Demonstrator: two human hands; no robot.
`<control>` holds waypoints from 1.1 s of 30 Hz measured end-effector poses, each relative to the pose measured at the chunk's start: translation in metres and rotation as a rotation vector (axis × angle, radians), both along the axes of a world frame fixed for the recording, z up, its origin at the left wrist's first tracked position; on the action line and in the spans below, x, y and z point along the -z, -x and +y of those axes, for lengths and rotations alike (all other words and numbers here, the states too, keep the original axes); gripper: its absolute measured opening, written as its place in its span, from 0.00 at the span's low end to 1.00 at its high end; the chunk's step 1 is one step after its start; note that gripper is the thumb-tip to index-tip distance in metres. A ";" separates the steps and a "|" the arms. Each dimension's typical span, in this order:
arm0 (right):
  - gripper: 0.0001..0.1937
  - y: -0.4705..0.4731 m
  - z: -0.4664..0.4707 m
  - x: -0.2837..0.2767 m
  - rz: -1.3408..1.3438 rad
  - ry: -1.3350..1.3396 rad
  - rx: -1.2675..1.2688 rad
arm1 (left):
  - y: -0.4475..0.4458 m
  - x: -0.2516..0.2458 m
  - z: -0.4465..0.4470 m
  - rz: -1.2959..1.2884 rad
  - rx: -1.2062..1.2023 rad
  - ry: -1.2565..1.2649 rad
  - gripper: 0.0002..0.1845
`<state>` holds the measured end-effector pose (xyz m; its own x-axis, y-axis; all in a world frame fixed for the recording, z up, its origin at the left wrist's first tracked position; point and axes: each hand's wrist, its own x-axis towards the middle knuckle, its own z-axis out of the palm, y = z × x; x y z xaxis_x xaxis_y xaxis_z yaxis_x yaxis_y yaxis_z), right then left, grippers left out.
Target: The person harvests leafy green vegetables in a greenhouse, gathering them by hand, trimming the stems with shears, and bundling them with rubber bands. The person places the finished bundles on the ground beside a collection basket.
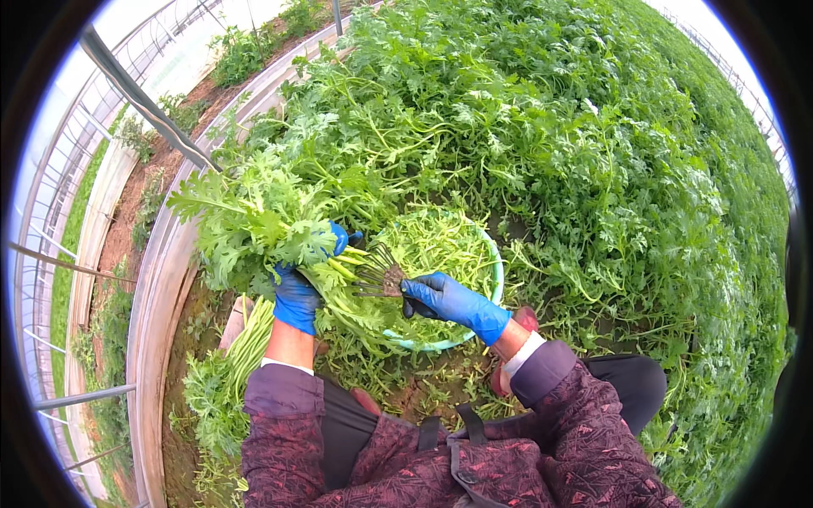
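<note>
My left hand point(303, 279), in a blue glove, grips a bunch of leafy greens point(254, 222) that look like crown daisy. The leaves spread to the left and the pale cut stems point right. In my right hand point(451, 301), also gloved in blue, is a small metal hand rake point(384, 276) with several thin tines. Its tines reach to the stems and loose leaves beside the bunch; whether they touch is hard to tell. Below both hands stands a round basin with a light green rim point(498, 260), full of leaf and stem trimmings point(438, 244).
A pile of bundled greens point(222, 381) lies by my left forearm, near a wooden board point(235, 324). Dense growing greens point(540, 114) fill the front and right. Along the left run a plastic-covered border point(168, 273) and a slanting metal pole point(146, 105). My shoes point(526, 319) flank the basin.
</note>
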<state>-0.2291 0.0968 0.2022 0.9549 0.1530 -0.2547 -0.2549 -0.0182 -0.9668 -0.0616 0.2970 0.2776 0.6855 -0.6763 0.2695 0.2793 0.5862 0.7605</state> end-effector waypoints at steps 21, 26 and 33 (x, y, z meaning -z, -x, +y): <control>0.28 -0.014 -0.020 0.032 0.047 0.480 -0.032 | -0.006 -0.008 -0.008 -0.093 0.108 0.115 0.23; 0.31 0.013 -0.072 0.077 0.239 0.680 0.275 | -0.016 0.003 0.000 0.133 -0.007 0.119 0.22; 0.29 0.006 -0.048 -0.010 0.037 -0.071 0.346 | -0.022 0.048 -0.023 0.225 -0.217 -0.082 0.10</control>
